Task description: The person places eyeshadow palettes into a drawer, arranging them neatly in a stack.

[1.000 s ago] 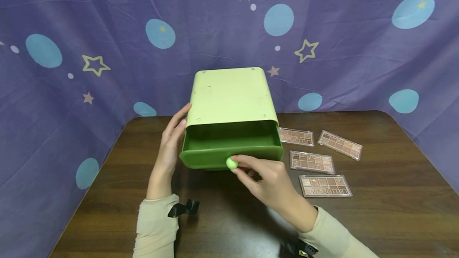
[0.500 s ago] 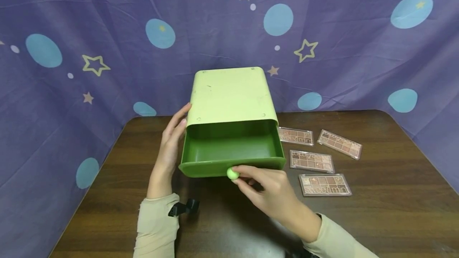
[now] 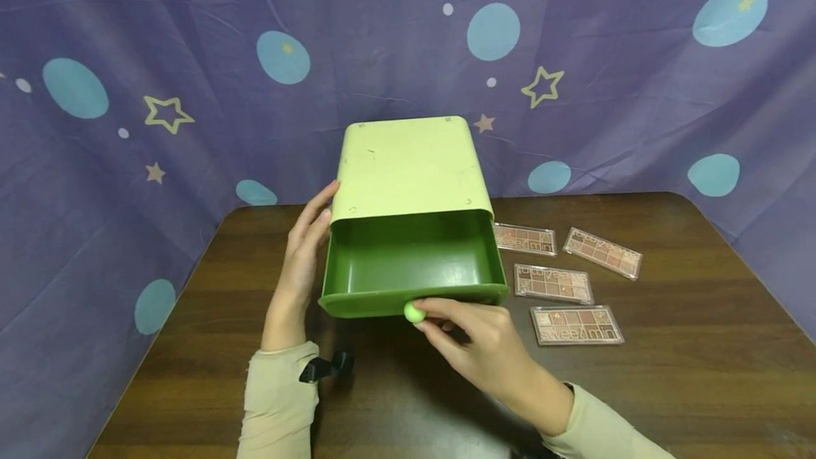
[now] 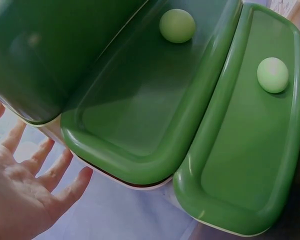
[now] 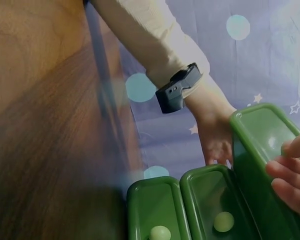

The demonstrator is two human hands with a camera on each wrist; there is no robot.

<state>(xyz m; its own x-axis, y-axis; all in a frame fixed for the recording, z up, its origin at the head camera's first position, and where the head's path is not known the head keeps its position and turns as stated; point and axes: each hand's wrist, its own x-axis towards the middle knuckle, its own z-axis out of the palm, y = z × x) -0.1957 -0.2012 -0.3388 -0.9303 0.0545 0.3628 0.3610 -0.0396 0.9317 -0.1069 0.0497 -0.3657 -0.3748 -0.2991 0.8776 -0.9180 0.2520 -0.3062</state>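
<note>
A light-green cabinet (image 3: 411, 168) stands on the table, its dark-green top drawer (image 3: 363, 305) pulled well out. Nothing shows inside the drawer. My right hand (image 3: 491, 342) pinches the round green drawer knob (image 3: 414, 312) between thumb and fingers. Against the cabinet's left side rests my left hand (image 3: 299, 261), its fingers extended. In the left wrist view, a middle drawer (image 4: 125, 120) and a bottom drawer (image 4: 245, 145) sit under the pulled-out one, each with a round knob, both pushed in. The right wrist view shows part of my right hand (image 5: 295, 175) at the top drawer's front.
Several eyeshadow palettes (image 3: 576, 326) in clear cases lie on the brown wooden table (image 3: 688, 346), right of the cabinet. A purple curtain (image 3: 395, 34) with stars and blue ovals hangs behind. A black strap device (image 3: 328, 367) sits on the left wrist.
The top drawer has slid out toward me, showing more of its inside, and my right hand has come nearer with the knob. My left hand has stayed on the cabinet's side.
</note>
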